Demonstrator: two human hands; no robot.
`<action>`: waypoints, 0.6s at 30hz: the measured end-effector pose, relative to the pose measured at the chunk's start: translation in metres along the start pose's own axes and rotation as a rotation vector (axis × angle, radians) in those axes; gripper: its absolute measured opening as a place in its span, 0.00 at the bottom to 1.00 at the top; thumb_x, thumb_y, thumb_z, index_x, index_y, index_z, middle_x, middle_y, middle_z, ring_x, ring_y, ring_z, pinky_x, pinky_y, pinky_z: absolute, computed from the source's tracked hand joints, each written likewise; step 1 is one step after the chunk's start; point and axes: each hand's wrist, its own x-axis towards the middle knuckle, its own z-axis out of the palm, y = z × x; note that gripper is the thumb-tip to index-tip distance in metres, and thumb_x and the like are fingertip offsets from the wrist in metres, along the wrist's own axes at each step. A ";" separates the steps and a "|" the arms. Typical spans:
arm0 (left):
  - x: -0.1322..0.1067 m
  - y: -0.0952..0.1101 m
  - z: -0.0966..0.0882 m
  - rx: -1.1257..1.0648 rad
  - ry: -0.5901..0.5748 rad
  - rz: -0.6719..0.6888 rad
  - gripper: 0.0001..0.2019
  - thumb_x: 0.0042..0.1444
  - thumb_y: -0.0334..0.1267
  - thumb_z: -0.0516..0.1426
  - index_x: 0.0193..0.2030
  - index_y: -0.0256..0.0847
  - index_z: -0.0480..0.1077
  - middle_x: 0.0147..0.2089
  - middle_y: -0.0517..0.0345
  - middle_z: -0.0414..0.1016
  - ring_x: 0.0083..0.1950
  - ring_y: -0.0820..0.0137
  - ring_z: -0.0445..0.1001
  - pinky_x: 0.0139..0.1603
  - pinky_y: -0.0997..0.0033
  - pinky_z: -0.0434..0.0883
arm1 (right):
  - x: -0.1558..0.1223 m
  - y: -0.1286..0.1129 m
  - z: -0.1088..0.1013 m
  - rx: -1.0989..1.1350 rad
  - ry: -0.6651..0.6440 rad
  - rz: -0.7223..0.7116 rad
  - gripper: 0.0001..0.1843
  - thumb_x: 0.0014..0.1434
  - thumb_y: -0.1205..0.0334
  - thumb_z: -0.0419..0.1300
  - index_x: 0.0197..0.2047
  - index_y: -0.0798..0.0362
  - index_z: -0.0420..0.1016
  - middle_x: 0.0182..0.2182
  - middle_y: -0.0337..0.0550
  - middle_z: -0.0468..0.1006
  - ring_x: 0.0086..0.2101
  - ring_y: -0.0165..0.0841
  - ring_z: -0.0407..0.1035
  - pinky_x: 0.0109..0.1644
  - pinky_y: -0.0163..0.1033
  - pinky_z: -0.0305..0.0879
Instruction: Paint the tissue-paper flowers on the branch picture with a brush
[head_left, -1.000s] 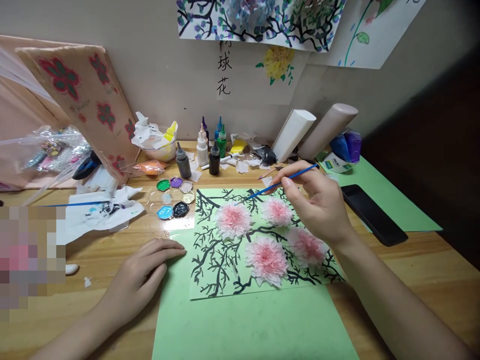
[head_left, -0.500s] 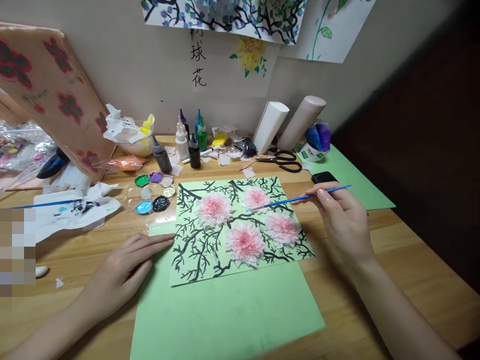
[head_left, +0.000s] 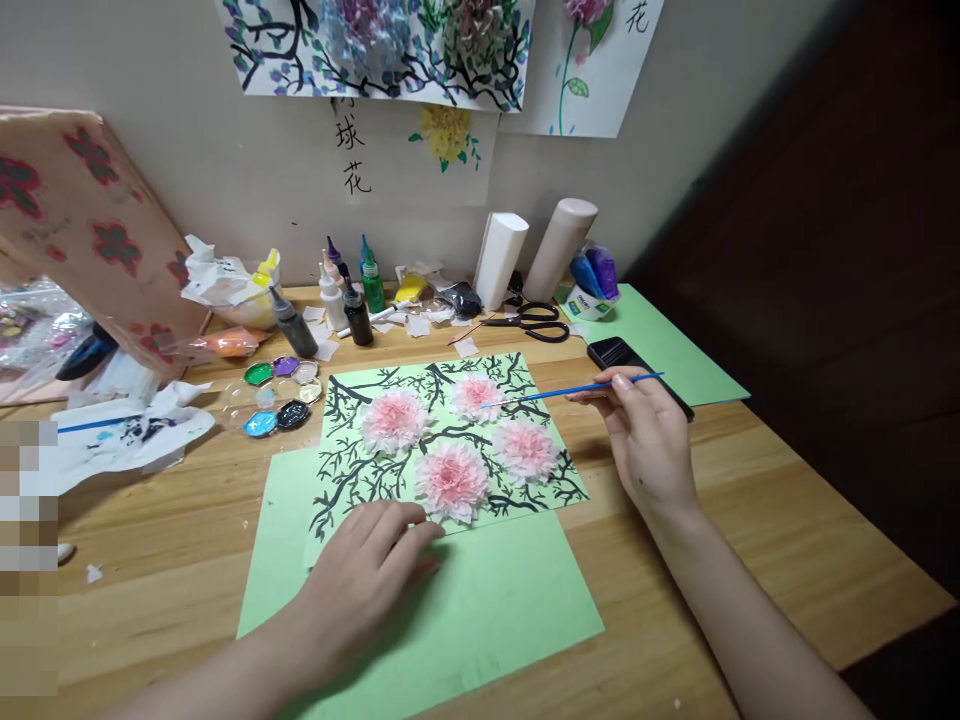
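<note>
A green sheet painted with black branches (head_left: 341,470) carries several pink tissue flowers (head_left: 453,480) and lies on a larger plain green sheet (head_left: 495,600). My left hand (head_left: 367,580) lies flat, fingers apart, on the painting's near edge beside the front flower. My right hand (head_left: 649,435) hovers at the painting's right side, pinching a thin blue paintbrush (head_left: 577,389) whose tip points left over the upper right flower.
A paint palette (head_left: 277,393) and several small ink bottles (head_left: 358,305) stand behind the painting. Scissors (head_left: 536,322), two paper rolls (head_left: 529,258), a black phone (head_left: 626,360) and another green sheet (head_left: 675,350) are at the right. Stained tissue with a second brush (head_left: 120,435) lies left.
My left hand slid right from the table onto the painting's near edge. My right hand pulled the brush back to the right of the flowers. The view swung right.
</note>
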 end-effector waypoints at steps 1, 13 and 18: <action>0.004 0.000 0.004 -0.002 -0.009 0.026 0.09 0.60 0.27 0.50 0.46 0.37 0.67 0.41 0.51 0.73 0.38 0.67 0.68 0.36 0.68 0.66 | -0.001 0.001 0.000 -0.003 -0.012 0.002 0.06 0.58 0.57 0.58 0.33 0.50 0.71 0.29 0.37 0.76 0.33 0.32 0.75 0.42 0.42 0.74; 0.019 -0.011 0.009 0.021 0.021 0.162 0.12 0.61 0.24 0.44 0.41 0.34 0.67 0.35 0.52 0.73 0.34 0.69 0.66 0.32 0.69 0.62 | -0.016 0.013 0.007 -0.164 -0.129 -0.025 0.07 0.59 0.55 0.58 0.36 0.49 0.70 0.32 0.40 0.78 0.34 0.34 0.76 0.38 0.39 0.74; 0.021 -0.017 0.011 -0.060 -0.027 0.156 0.11 0.62 0.24 0.44 0.37 0.35 0.66 0.30 0.54 0.70 0.30 0.70 0.64 0.29 0.70 0.60 | -0.024 0.012 0.009 -0.289 -0.076 -0.075 0.06 0.58 0.55 0.59 0.34 0.47 0.72 0.31 0.40 0.77 0.32 0.34 0.75 0.33 0.38 0.73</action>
